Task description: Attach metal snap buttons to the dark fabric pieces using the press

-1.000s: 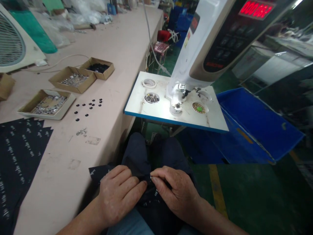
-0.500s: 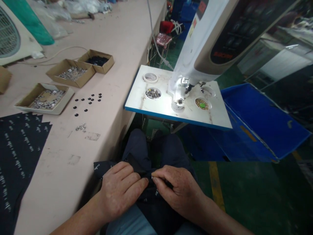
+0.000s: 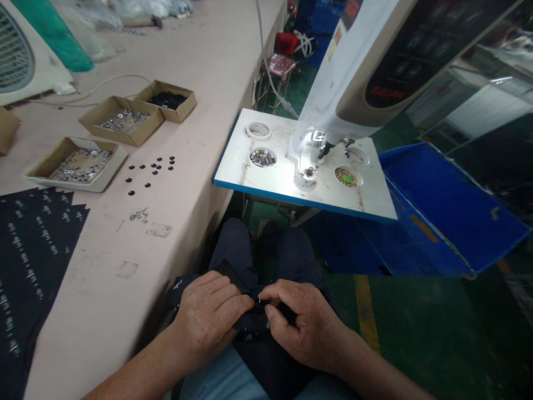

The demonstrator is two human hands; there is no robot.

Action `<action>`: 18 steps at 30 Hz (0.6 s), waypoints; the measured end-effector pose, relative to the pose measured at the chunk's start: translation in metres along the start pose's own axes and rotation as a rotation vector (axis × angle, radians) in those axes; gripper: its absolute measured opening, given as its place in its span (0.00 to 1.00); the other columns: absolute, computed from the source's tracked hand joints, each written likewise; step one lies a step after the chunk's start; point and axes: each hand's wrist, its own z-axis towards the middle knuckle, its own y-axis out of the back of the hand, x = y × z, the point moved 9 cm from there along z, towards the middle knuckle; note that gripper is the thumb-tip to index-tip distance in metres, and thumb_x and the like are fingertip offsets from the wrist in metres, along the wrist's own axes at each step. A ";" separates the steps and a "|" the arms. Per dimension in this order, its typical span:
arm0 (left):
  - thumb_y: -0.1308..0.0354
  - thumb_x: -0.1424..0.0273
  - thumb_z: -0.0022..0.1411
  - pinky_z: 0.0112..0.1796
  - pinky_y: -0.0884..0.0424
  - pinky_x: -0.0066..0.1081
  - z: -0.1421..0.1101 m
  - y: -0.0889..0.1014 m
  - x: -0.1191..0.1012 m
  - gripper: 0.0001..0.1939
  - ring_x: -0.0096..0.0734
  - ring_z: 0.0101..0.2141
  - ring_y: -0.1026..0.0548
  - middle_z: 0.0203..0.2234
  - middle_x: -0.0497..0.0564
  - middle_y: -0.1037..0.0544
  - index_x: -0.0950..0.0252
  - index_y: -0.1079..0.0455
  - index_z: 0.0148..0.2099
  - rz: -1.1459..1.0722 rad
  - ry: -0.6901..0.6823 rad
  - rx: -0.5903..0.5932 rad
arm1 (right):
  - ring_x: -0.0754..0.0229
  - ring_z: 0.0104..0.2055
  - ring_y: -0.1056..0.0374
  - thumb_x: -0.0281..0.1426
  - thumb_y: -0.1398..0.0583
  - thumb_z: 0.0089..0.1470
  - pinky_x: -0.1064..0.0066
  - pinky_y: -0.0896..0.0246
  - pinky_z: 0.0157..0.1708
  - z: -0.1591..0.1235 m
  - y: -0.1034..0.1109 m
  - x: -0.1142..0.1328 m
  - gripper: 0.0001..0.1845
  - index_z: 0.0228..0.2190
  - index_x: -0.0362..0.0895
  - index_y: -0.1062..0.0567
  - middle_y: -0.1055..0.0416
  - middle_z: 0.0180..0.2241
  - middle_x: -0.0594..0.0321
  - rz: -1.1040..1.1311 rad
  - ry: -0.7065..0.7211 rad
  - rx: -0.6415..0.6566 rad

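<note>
Over my lap lies a piece of dark printed fabric (image 3: 250, 335). My left hand (image 3: 210, 316) is closed on it, fingers bent and pressed together. Right beside it, my right hand (image 3: 306, 319) has thumb and forefinger close around a tiny shiny metal piece (image 3: 260, 300) at the fabric. The piece looks like a small snap fastener part, but its exact kind is too small to tell. On the table to the left are scattered black round caps (image 3: 155, 172) and a little heap of silver metal parts (image 3: 139, 214).
Cardboard boxes of small metal parts (image 3: 89, 166) and black caps (image 3: 177, 108) stand on the table (image 3: 187, 150). Dark printed fabric pieces (image 3: 33, 266) lie stacked at left. Ahead is a pressing machine (image 3: 333, 83) with a white platform (image 3: 270, 186); a blue bin (image 3: 453, 205) sits right.
My right thumb has drawn slightly away from the forefinger near the small metal piece. The fabric's left end has shifted a little inward. The view has moved slightly.
</note>
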 end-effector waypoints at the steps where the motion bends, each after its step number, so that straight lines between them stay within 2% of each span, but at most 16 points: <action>1: 0.45 0.77 0.65 0.32 0.42 0.36 0.000 0.000 0.002 0.05 0.32 0.28 0.33 0.27 0.49 0.25 0.65 0.30 0.42 -0.005 0.016 -0.002 | 0.62 0.36 0.28 0.24 0.41 0.53 0.72 0.36 0.38 0.000 -0.001 -0.001 0.12 0.41 0.44 0.25 0.24 0.34 0.63 0.008 -0.015 0.014; 3: 0.45 0.77 0.65 0.31 0.43 0.35 0.001 0.001 0.004 0.05 0.32 0.27 0.34 0.26 0.48 0.26 0.65 0.30 0.40 -0.009 0.043 -0.009 | 0.60 0.36 0.28 0.30 0.35 0.51 0.71 0.36 0.38 0.000 -0.003 -0.004 0.14 0.42 0.44 0.25 0.24 0.35 0.63 0.021 -0.052 0.062; 5: 0.45 0.78 0.64 0.30 0.44 0.35 0.002 0.002 0.007 0.05 0.31 0.26 0.34 0.25 0.47 0.27 0.64 0.30 0.38 -0.017 0.076 -0.016 | 0.59 0.37 0.27 0.38 0.29 0.46 0.70 0.37 0.37 0.001 -0.005 -0.007 0.22 0.42 0.45 0.25 0.24 0.36 0.64 0.033 -0.097 0.103; 7: 0.45 0.78 0.64 0.29 0.43 0.34 0.003 0.002 0.012 0.05 0.30 0.26 0.34 0.24 0.45 0.27 0.63 0.30 0.37 -0.031 0.117 -0.022 | 0.58 0.38 0.27 0.41 0.26 0.41 0.70 0.37 0.38 0.002 -0.005 -0.011 0.27 0.42 0.46 0.24 0.23 0.37 0.64 0.039 -0.134 0.122; 11: 0.42 0.77 0.63 0.29 0.41 0.32 0.002 -0.001 0.021 0.06 0.28 0.25 0.31 0.23 0.43 0.27 0.61 0.29 0.35 -0.072 0.210 -0.012 | 0.60 0.39 0.27 0.25 0.33 0.47 0.72 0.37 0.39 0.006 -0.006 -0.014 0.17 0.41 0.46 0.24 0.22 0.37 0.65 0.038 -0.141 0.131; 13: 0.41 0.77 0.62 0.30 0.40 0.31 0.001 -0.005 0.027 0.06 0.27 0.25 0.30 0.23 0.42 0.26 0.61 0.29 0.34 -0.097 0.268 0.020 | 0.62 0.37 0.28 0.19 0.38 0.46 0.73 0.38 0.37 0.009 -0.007 -0.013 0.17 0.39 0.46 0.24 0.23 0.35 0.66 0.032 -0.118 0.134; 18: 0.40 0.76 0.62 0.32 0.35 0.26 0.000 -0.015 0.042 0.06 0.26 0.30 0.26 0.28 0.46 0.23 0.63 0.26 0.33 -0.287 0.469 0.105 | 0.64 0.31 0.32 0.18 0.43 0.48 0.74 0.42 0.32 0.016 -0.007 -0.015 0.13 0.32 0.44 0.23 0.27 0.29 0.66 0.014 -0.077 0.128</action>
